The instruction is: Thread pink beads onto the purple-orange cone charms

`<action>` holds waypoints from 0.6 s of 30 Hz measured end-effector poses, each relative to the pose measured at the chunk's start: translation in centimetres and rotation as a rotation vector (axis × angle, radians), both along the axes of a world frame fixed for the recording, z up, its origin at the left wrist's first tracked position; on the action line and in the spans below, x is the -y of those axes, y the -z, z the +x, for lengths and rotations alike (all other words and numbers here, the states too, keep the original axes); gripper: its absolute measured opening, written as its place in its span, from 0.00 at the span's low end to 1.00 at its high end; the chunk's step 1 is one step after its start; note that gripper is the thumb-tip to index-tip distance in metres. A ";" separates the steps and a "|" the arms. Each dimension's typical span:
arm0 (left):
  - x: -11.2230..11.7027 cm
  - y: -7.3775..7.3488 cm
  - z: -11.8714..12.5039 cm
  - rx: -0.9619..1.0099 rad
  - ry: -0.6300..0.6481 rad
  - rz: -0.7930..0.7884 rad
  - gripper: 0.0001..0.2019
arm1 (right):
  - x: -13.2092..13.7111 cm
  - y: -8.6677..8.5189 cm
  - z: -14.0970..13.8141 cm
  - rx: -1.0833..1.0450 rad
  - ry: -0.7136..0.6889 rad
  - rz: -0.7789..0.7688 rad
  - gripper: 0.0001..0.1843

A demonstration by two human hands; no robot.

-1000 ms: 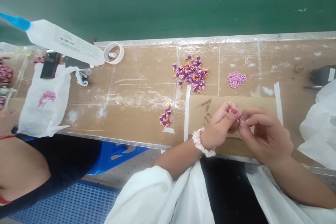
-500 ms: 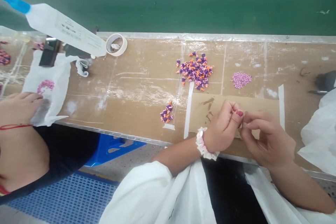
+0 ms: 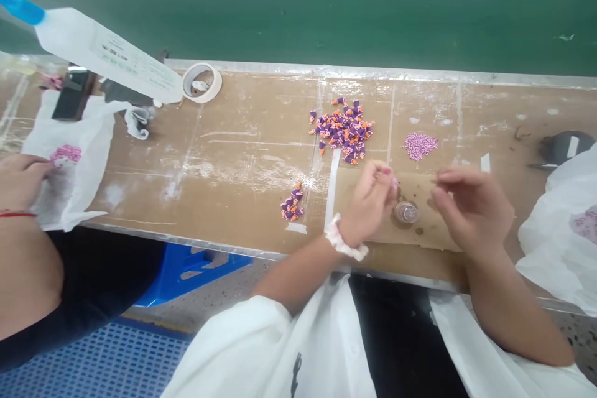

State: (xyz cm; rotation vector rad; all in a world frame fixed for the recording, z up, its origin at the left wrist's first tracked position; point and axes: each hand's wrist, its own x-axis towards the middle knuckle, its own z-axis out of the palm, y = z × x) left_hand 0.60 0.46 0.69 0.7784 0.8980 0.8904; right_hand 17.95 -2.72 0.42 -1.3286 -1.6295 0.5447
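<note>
My left hand (image 3: 373, 199), with a white scrunchie (image 3: 345, 239) on its wrist, is closed over the tan board (image 3: 368, 233). Its fingers are pinched on something small that I cannot make out. To its right, my right hand (image 3: 473, 208) is apart from it and blurred; a gap shows between thumb and forefinger. A small clear cup (image 3: 407, 212) stands on the board between the hands. Beyond them lie a pile of small purple-and-orange figures (image 3: 342, 130) and a heap of tiny pink pieces (image 3: 420, 146). A smaller group of figures (image 3: 291, 203) lies to the left.
A white bottle with a blue nozzle (image 3: 107, 53) and a tape roll (image 3: 202, 83) are at the back left. Further left, another person's hand (image 3: 23, 180) rests by white paper (image 3: 84, 180) with pink pieces. A white plastic bag (image 3: 555, 224) lies at the right.
My hands have come apart, the left moving left and the right slightly to the right and up. The clear cup between them now shows. The whole view has shifted slightly.
</note>
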 end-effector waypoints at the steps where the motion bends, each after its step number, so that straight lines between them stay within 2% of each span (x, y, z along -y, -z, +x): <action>1: -1.0 0.0 -0.4 -0.017 -0.039 -0.021 0.16 | -0.7 0.5 0.5 0.087 0.078 0.011 0.09; 4: -4.1 0.1 -1.5 -0.080 -0.134 -0.043 0.09 | -2.5 2.1 1.8 0.377 0.128 -0.007 0.06; 6: -5.5 0.2 -2.1 -0.106 -0.153 -0.052 0.04 | -3.2 3.1 2.3 0.450 0.106 -0.029 0.06; 8: -5.9 0.1 -2.4 -0.108 -0.157 -0.041 0.04 | -3.7 3.8 2.4 0.470 0.105 -0.053 0.06; 11: -5.3 -0.6 -2.7 -0.089 -0.158 -0.001 0.07 | -3.9 4.1 2.1 0.495 0.134 -0.075 0.07; 18: -2.6 -2.9 -2.4 -0.022 -0.062 0.045 0.09 | -3.8 3.2 1.0 0.660 0.169 -0.112 0.09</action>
